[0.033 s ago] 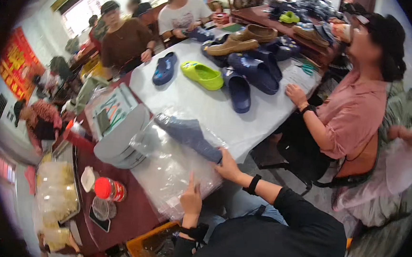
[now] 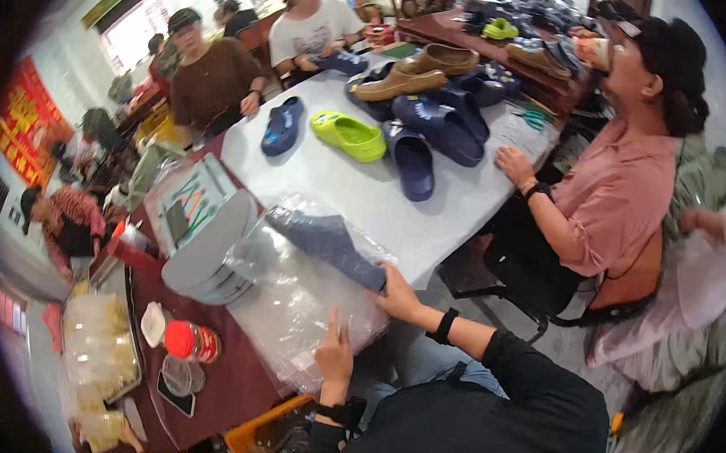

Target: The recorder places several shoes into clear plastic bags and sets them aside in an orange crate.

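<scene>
A navy clog (image 2: 325, 245) lies inside a clear plastic bag (image 2: 248, 248) on the near part of the table. My right hand (image 2: 398, 296) grips one end of this clog, fingers wrapped over it. Below and left of it, my left hand (image 2: 335, 358) rests at the near edge of a stack of clear plastic bags (image 2: 288, 335). Its index finger is stretched out over the plastic, while the other fingers are partly curled and partly hidden. Farther up the white tabletop stand a lime-green clog (image 2: 348, 135) and a single navy clog (image 2: 282, 127).
Navy and brown clogs (image 2: 407, 82) are heaped at the far side, near teal scissors (image 2: 532, 119). A grey bin (image 2: 209, 258), a red-lidded jar (image 2: 191, 341) and a phone (image 2: 174, 397) stand left. An orange crate (image 2: 251, 437) sits below. A co-worker in pink (image 2: 618, 194) sits right.
The whole view has shifted slightly, so most things appear a little farther left. My hands and the bagged clog keep nearly the same positions.
</scene>
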